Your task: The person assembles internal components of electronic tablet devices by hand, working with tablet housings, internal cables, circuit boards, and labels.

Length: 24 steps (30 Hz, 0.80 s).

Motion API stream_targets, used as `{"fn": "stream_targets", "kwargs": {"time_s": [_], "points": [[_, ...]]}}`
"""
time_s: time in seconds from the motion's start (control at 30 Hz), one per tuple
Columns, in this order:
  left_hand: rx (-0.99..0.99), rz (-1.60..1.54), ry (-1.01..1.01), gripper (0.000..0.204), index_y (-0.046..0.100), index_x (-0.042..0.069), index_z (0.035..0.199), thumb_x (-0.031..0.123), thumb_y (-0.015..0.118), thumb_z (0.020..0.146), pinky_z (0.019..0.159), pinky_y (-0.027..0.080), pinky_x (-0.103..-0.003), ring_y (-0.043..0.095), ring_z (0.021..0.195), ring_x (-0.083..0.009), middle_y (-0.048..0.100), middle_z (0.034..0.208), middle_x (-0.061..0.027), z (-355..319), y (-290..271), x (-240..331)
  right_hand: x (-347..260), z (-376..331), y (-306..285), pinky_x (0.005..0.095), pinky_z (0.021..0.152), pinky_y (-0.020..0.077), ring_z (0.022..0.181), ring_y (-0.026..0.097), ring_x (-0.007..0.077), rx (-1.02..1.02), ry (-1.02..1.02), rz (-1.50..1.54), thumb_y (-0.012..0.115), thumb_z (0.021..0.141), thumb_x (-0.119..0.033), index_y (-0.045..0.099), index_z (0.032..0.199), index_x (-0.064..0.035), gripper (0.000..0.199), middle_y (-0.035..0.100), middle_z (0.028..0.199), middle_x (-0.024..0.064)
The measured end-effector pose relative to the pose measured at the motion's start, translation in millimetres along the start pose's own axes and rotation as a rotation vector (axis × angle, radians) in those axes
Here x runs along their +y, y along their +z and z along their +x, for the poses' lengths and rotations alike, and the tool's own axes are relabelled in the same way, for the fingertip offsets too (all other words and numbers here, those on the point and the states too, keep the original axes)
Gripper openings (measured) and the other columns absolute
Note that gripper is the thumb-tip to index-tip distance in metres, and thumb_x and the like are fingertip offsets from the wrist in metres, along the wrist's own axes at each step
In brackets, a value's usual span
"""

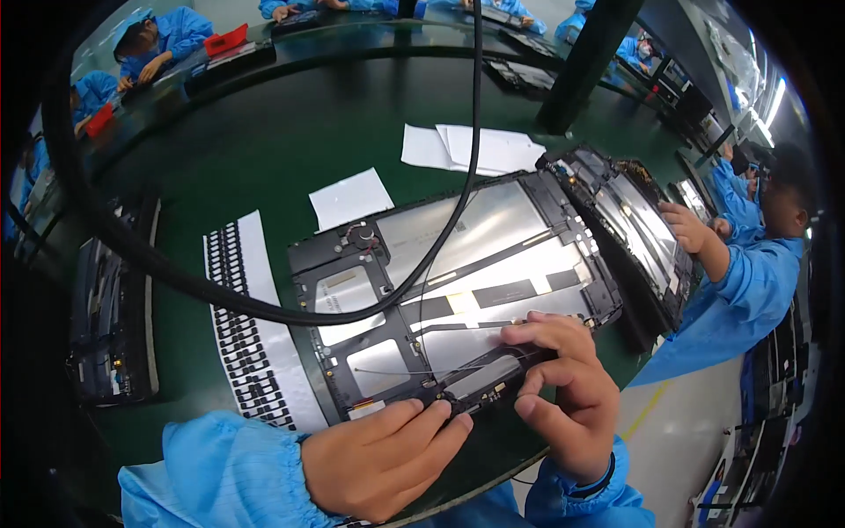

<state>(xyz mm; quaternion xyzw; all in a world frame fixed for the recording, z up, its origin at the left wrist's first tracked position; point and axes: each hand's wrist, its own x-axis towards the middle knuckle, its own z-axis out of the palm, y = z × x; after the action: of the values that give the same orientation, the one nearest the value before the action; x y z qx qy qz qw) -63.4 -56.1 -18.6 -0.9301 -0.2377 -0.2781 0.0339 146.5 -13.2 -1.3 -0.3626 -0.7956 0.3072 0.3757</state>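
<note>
An opened flat electronic device (493,290), with silver panels and a black frame, lies slanted on the dark green table. My left hand (383,462) rests along its near edge, fingers stretched out and fingertips on the black rim. Over the near right corner hovers my right hand (572,387), its fingers bent and thumb and index finger apart; nothing can be made out between them. A thin grey wire (392,371) crosses the device's near part toward the right hand; its far end is hard to follow. Beside that hand lies a silver oblong part (482,378) in the frame.
Left of the device lies a white sheet with rows of black pieces (251,352). White papers (471,148) are behind it. A thick black cable (264,310) loops across the view. Another opened device (625,220) stands at right, touched by a co-worker's hand (687,231). Further devices (114,308) lie left.
</note>
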Motion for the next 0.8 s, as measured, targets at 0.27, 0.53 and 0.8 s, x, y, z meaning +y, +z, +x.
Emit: {"fn": "stream_targets", "kwargs": {"time_s": [0.27, 0.53, 0.8], "points": [[-0.072, 0.052, -0.053, 0.021, 0.064, -0.001, 0.088, 0.001, 0.056, 0.069, 0.069, 0.048, -0.029, 0.054, 0.092, -0.0248, 0.056, 0.104, -0.0115, 1, -1, 4, 1, 4, 2, 0.038, 0.091, 0.0269, 0.105, 0.046, 0.0306, -0.021, 0.005, -0.055, 0.064, 0.06, -0.005, 0.056, 0.068, -0.0055, 0.011, 0.057, 0.105, 0.0124], [-0.06, 0.056, -0.048, 0.018, 0.064, -0.001, 0.087, 0.002, 0.055, 0.071, 0.069, 0.048, -0.028, 0.054, 0.092, -0.0253, 0.056, 0.104, -0.0124, 5, -5, 7, -1, 3, 4, 0.038, 0.091, 0.0268, 0.104, 0.047, 0.03, -0.006, -0.008, -0.098, 0.063, 0.059, -0.005, 0.056, 0.067, -0.0055, 0.011, 0.058, 0.104, 0.0119], [-0.095, 0.122, -0.011, 0.018, 0.063, -0.003, 0.086, 0.003, 0.05, 0.075, 0.073, 0.048, -0.029, 0.056, 0.093, -0.0271, 0.057, 0.103, -0.0148, 19, 1, 3, 4, -2, -9, 0.0403, 0.086, 0.0358, 0.091, 0.057, 0.0283, 0.032, -0.014, -0.08, 0.065, 0.057, -0.003, 0.059, 0.066, -0.0042, 0.011, 0.061, 0.094, 0.0117]]}}
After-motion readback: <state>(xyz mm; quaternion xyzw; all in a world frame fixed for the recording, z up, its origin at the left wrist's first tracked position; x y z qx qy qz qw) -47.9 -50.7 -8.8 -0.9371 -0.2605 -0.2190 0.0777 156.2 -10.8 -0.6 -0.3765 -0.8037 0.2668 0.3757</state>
